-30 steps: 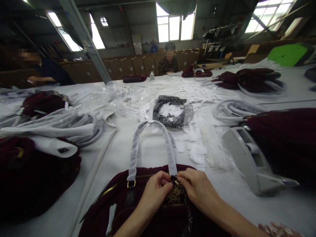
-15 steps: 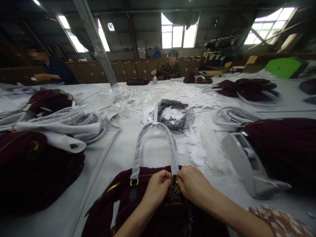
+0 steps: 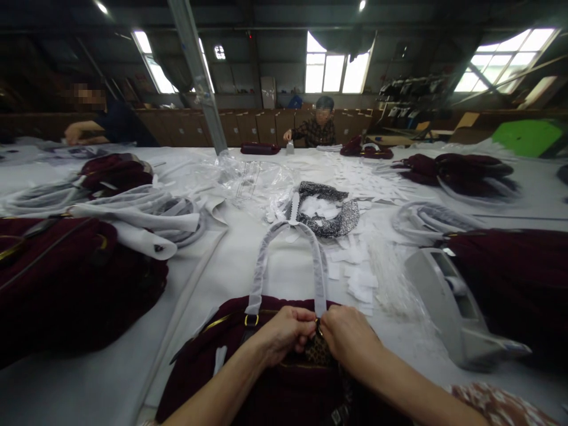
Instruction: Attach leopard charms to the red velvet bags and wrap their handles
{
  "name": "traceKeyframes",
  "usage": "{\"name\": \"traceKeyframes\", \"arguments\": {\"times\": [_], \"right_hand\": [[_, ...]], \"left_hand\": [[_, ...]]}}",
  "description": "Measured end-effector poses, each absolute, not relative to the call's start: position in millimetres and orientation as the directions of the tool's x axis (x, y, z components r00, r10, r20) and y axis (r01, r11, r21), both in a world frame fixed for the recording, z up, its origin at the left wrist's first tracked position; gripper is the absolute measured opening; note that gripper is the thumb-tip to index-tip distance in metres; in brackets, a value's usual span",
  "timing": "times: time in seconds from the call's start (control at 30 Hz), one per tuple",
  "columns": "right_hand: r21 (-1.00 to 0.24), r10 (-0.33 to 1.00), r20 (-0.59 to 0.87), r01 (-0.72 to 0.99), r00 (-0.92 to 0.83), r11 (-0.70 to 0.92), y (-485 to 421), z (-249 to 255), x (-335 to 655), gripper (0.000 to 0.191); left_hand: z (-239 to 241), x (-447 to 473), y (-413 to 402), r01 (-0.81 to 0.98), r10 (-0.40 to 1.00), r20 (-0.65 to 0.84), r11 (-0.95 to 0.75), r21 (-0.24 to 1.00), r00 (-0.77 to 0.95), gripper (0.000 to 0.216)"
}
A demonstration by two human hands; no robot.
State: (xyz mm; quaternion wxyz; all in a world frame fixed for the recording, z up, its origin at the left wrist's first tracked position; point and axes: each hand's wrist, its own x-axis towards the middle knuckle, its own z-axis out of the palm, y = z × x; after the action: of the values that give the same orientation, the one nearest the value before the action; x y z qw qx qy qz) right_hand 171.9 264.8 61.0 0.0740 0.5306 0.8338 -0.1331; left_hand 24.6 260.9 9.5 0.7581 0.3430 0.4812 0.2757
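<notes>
A dark burgundy handbag (image 3: 266, 387) with wrapped upright handles (image 3: 262, 260) stands in front of me. At the base of the right side of the handle is a small gold ring (image 3: 319, 327), with a leopard-print piece (image 3: 318, 353) hanging below. My left hand (image 3: 288, 334) is closed in a pinch beside this ring; what its fingertips hold is hidden. From the other side, my right hand (image 3: 348, 334) is closed with its fingertips on the ring. Another gold ring (image 3: 251, 320) shows at the left handle base. A white strip tag (image 3: 294, 207) sticks up at the handle top.
Burgundy bags (image 3: 75, 284) lie at left, with another (image 3: 515, 278) at right beside a grey tape dispenser (image 3: 457, 307). Beyond the handles are a black-and-white knitted ring (image 3: 350, 216), white paper pieces (image 3: 361, 278) and clear plastic (image 3: 261, 177). Two people work across the table.
The view has shifted, so the scene sits further right. Both hands stay at the same handle base; the left fingers have curled more. The person at far left has lowered a hand.
</notes>
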Motion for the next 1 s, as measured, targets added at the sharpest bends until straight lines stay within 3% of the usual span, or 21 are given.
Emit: {"name": "traceKeyframes", "arguments": {"times": [0.2,0.43,0.53,0.8,1.0], "right_hand": [[-0.184,0.900,-0.212,0.920,-0.380,0.345,259,52,176,0.026],[-0.444,0.917,-0.080,0.838,-0.391,0.318,259,28,192,0.025],[-0.493,0.915,-0.034,0.803,-0.402,0.335,259,23,194,0.025],[-0.515,0.878,-0.054,0.766,-0.476,0.384,263,35,204,0.031],[-0.419,0.865,-0.158,0.826,-0.476,0.378,259,49,218,0.031]], "left_hand": [[4,24,268,0.048,0.761,-0.525,0.551,0.833,0.382,0.021],[-1,20,271,0.048,0.743,-0.545,0.574,0.817,0.389,0.024],[-2,18,271,-0.005,0.736,-0.531,0.587,0.810,0.419,0.024],[0,24,266,0.064,0.788,-0.489,0.505,0.861,0.375,0.013],[4,24,258,0.314,0.913,-0.355,0.283,0.906,0.200,0.015]]}}
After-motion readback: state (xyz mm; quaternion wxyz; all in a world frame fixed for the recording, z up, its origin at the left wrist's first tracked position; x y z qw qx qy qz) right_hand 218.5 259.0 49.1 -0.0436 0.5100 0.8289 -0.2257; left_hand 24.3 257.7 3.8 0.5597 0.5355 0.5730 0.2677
